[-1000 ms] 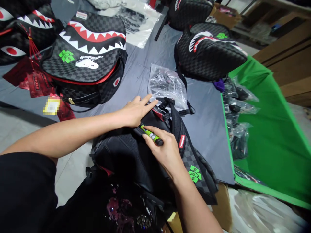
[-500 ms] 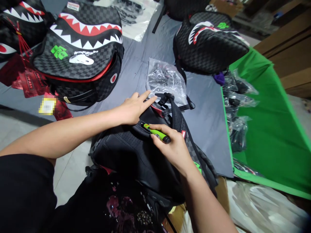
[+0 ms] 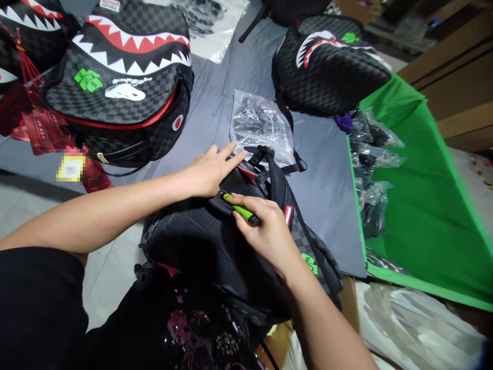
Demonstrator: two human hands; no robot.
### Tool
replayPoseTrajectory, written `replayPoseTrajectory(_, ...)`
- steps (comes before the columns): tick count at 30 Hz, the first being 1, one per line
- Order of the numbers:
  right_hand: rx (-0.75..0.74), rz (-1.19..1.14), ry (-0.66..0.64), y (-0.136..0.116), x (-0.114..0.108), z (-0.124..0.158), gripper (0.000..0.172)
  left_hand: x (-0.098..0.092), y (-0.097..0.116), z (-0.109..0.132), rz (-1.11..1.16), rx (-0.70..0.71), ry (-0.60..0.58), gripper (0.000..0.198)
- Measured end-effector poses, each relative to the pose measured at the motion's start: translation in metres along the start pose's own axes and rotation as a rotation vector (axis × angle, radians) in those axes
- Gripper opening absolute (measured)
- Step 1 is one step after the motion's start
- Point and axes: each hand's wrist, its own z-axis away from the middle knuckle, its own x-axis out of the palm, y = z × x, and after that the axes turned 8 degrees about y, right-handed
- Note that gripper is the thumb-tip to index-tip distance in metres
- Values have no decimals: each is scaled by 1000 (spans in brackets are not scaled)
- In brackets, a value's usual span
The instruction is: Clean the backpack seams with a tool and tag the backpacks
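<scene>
Bare grey mat [image 3: 327, 195] beside black backpack [image 3: 208, 246]

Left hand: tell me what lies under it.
The left hand lies flat on the black backpack, fingertips by its strap buckle. Whatever the palm covers is hidden.

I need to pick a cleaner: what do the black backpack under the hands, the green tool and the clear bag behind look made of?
Black backpack: matte padded fabric, seemingly perforated mesh; dotted texture shows. Green tool: probably hard plastic; smooth, bright, slight shine. Clear bag: thin plastic film; see-through, crinkled, glare patches.
</scene>
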Motion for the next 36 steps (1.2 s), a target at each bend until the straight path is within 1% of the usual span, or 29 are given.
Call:
replayPoseTrajectory(3, -18, 34, 18, -1, 1, 0, 27, -2, 2, 0, -2, -18, -27, 110)
replayPoseTrajectory(6, -56, -5, -41, 0, 0, -3, 29, -6, 5, 0, -19, -47, -59, 107)
replayPoseTrajectory(8, -82, 34, -88, 0, -3, -6, 32, -8, 7, 0, -22, -52, -70, 106)
replayPoseTrajectory(13, -113, 93, -127, -4, -8, -10, 34, -6, 5, 1, -21, -39, -48, 108)
replayPoseTrajectory(17, -89, 183, -68, -7, -6, -7, 31, -7, 6, 2, -31, -34, -32, 107)
replayPoseTrajectory(19, -91, 148, -48, -6, -4, -5, 29, -9, 8, 2, -37, -36, -42, 105)
replayPoseTrajectory(21, -92, 117, -46, -5, -2, -5, 29, -12, 9, 2, -44, -44, -55, 102)
replayPoseTrajectory(23, -93, 135, -39, -5, -1, -5, 29, -13, 10, 3, -50, -52, -58, 100)
replayPoseTrajectory(28, -96, 145, -57, -9, -4, -6, 28, -11, 9, 3, -44, -44, -35, 102)
replayPoseTrajectory(31, -73, 177, -28, -10, -2, -5, 27, -11, 8, 3, -38, -40, -29, 103)
replayPoseTrajectory(33, -54, 147, 9, -8, 2, -3, 25, -12, 9, 3, -36, -46, -37, 102)
replayPoseTrajectory(36, -20, 5, 45, -4, 9, 0, 23, -14, 11, 3, -35, -60, -58, 97)
